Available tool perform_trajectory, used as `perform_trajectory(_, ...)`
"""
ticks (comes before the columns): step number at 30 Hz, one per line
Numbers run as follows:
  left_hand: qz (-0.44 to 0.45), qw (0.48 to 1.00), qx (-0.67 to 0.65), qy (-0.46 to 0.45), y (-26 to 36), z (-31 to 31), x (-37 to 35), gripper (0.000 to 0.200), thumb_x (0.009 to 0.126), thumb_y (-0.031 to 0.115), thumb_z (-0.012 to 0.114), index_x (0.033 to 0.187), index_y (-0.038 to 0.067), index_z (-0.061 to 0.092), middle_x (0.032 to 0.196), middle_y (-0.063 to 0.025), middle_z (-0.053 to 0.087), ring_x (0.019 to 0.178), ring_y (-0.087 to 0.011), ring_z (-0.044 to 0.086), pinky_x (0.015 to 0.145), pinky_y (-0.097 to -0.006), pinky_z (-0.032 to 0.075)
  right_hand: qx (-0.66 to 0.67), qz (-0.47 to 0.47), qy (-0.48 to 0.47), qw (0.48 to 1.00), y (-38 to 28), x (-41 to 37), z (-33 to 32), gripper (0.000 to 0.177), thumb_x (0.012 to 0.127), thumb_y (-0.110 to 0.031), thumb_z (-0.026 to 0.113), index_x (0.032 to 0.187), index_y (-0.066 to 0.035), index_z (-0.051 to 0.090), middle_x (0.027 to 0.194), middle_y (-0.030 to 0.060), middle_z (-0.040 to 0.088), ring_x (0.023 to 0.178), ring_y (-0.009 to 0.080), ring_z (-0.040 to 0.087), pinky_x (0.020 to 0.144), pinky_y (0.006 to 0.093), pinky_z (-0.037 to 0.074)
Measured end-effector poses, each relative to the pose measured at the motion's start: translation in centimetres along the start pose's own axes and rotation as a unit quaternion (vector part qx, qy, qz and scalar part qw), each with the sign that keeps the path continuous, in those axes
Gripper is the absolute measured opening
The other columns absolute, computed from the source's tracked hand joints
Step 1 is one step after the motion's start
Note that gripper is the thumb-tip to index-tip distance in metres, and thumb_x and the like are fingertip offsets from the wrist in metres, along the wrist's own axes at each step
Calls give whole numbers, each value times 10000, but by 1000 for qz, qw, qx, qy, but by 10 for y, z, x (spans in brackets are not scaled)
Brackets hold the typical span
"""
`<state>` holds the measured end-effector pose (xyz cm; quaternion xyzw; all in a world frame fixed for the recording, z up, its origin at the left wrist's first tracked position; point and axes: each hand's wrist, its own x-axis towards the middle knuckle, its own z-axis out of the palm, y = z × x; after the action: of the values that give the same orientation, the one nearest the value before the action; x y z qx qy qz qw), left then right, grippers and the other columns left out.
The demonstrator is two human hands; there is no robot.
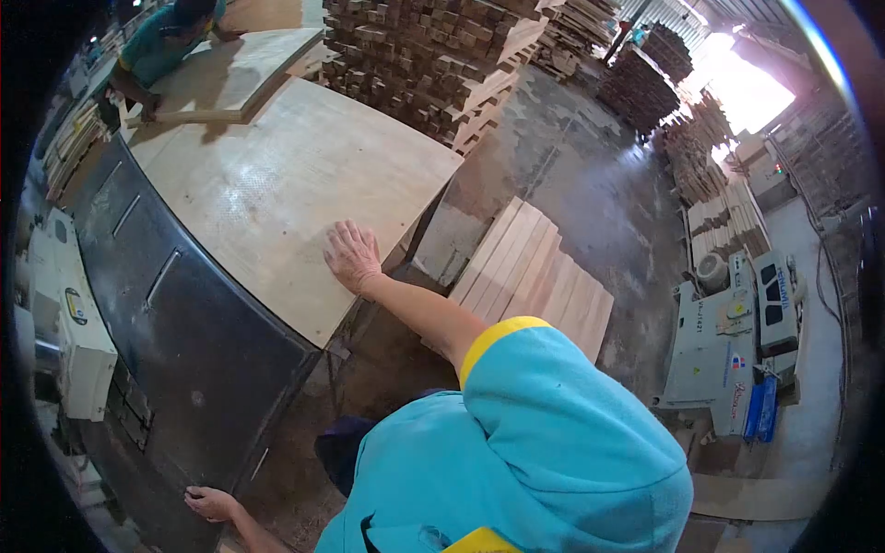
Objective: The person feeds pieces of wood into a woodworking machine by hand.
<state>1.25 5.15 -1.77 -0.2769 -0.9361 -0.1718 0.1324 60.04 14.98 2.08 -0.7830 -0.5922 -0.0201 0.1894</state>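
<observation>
A broad, pale plywood board (277, 189) lies across the work surface, with small dark spots near its edges. My right hand (353, 256) is spread flat on it near the right edge, fingers pointing away from me. Down at the lower left, my left hand (212, 504) is over the near end of the dark metal machine table (207, 355). Its fingers are loosely bent and nothing shows in them.
A co-worker (171, 51) leans over a thick panel (226, 78) at the board's far end. Strips of wood (530, 272) lie stacked to my right. Tall timber stacks (415, 55) stand behind the board. A grey-white machine (714, 346) stands at far right.
</observation>
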Motion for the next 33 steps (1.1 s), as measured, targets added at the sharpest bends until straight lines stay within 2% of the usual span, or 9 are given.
perform_trajectory(2,-15,1000,18,-6,7,-13,-9,507,992,443,344,1284,79,542,1315,-118,539,1188,-296,518,982,-414,391,-2,-6,-25,1000,6,1,-3,532,923,-427,425,1347,-105,434,1433,120,369,1344,280,313,1050,512,251)
perform_trajectory(4,-14,997,-27,-71,15,-37,-12,516,988,446,341,1270,66,545,1299,-142,545,1172,-318,529,978,-444,397,-7,-19,49,999,8,1,16,456,903,-385,496,1266,-109,518,1401,134,416,1340,300,331,1014,486,303)
perform_trajectory(9,20,994,-77,-81,30,-69,-29,457,976,374,395,1232,24,539,1205,-220,580,1088,-395,564,928,-470,438,2,14,-44,999,6,4,5,511,904,-437,479,1319,-139,499,1425,121,412,1331,268,363,1048,460,303)
perform_trajectory(10,44,995,-66,-62,25,-57,-23,435,972,354,404,1217,20,541,1194,-215,582,1067,-395,572,912,-473,443,14,32,-46,998,6,5,6,516,911,-437,471,1334,-143,489,1440,112,400,1343,259,350,1070,466,285)
perform_trajectory(12,13,995,-81,-63,39,-72,-31,423,968,350,413,1198,22,550,1171,-210,593,1041,-391,583,889,-468,446,-54,-30,28,998,26,7,44,512,897,-403,501,1323,-120,486,1451,101,390,1353,268,330,1042,500,301)
perform_trajectory(16,40,995,-86,0,11,-29,-21,418,970,358,415,1205,42,555,1256,-174,559,1167,-341,519,955,-488,389,-47,-2,-70,996,4,8,-2,522,929,-410,447,1370,-132,444,1477,90,357,1388,259,278,1096,498,236)
perform_trajectory(23,-18,994,-100,-49,17,-34,-22,462,984,392,376,1305,83,499,1419,-113,439,1359,-260,334,1097,-496,213,-42,-4,-96,994,1,10,-1,521,956,-403,395,1391,-118,411,1503,93,303,1410,266,218,1113,501,195)
perform_trajectory(27,-40,993,-97,-61,21,-40,-24,470,982,403,375,1309,88,497,1429,-93,430,1361,-256,330,1107,-500,203,-45,1,-87,995,-1,8,-1,524,956,-407,395,1383,-102,421,1496,97,312,1406,274,226,1109,506,199)
perform_trajectory(33,-27,994,-105,-12,10,-20,-25,464,977,417,383,1296,104,510,1431,-65,431,1364,-246,328,1117,-514,193,-51,-4,-71,996,-2,8,-1,512,958,-399,400,1367,-92,434,1474,96,346,1396,279,245,1077,535,240)
